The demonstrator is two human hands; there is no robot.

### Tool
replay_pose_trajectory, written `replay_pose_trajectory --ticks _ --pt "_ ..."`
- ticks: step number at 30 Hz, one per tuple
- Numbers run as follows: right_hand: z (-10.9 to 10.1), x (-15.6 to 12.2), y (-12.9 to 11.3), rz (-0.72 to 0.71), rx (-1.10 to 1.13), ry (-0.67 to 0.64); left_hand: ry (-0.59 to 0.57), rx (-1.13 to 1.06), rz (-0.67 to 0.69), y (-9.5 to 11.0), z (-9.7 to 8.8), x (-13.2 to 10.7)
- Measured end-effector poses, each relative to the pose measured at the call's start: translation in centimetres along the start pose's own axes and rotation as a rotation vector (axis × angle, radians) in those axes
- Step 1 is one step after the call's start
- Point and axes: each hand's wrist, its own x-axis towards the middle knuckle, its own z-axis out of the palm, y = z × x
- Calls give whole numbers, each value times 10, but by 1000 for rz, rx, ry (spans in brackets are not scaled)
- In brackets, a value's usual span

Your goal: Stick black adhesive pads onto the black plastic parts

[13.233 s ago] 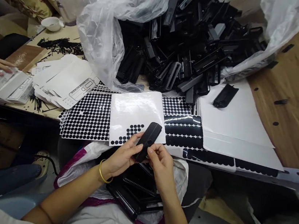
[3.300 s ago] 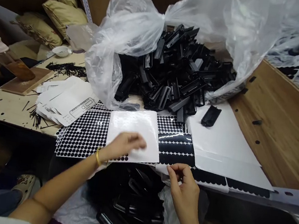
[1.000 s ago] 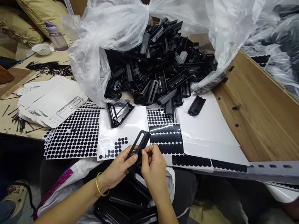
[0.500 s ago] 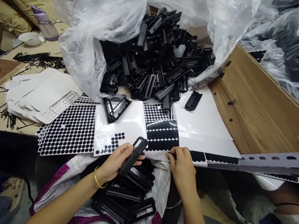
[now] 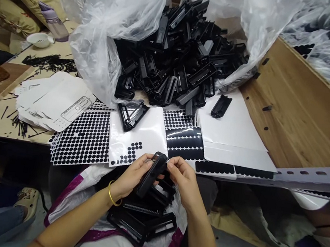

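My left hand (image 5: 132, 178), with a yellow bangle at its wrist, grips a long black plastic part (image 5: 149, 178) that has a textured face. It holds the part tilted over my lap. My right hand (image 5: 184, 179) is beside the part's upper end, thumb and forefinger pinched together; what is between them is too small to make out. Behind the hands lie a sheet with wavy-edged black stickers (image 5: 185, 142) and a white sheet (image 5: 152, 128) bearing a few black dots. More black parts (image 5: 127, 224) rest in a white-and-purple bag (image 5: 65, 203) on my lap.
A large heap of black parts (image 5: 185, 61) spills from a clear plastic bag (image 5: 105, 22). Dotted sticker sheets (image 5: 85, 139) and white cards (image 5: 52, 100) lie to the left. A wooden board (image 5: 306, 113) walls the right side. A bottle (image 5: 53, 23) and bowl (image 5: 39, 40) stand far left.
My right hand has moved left, away from the wavy sticker sheet to the part in my left hand. The left hand still grips the part. The view has shifted slightly.
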Motion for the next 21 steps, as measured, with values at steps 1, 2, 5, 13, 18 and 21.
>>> replay_pose_trajectory --ticks 1,2,5,13,18,21 --pt "1 2 1 -2 -7 11 2 9 -5 1 0 -1" --pt "1 3 2 -3 -15 18 5 15 -11 2 0 -2" --pt "3 4 5 -7 -32 38 15 18 -25 3 0 -3" --pt "9 6 7 -18 -142 103 20 35 -12 2 0 -4" --pt "13 6 5 -49 -198 129 31 83 3 5 1 -5" --pt "15 6 6 -60 -240 142 42 145 26 4 3 -4"
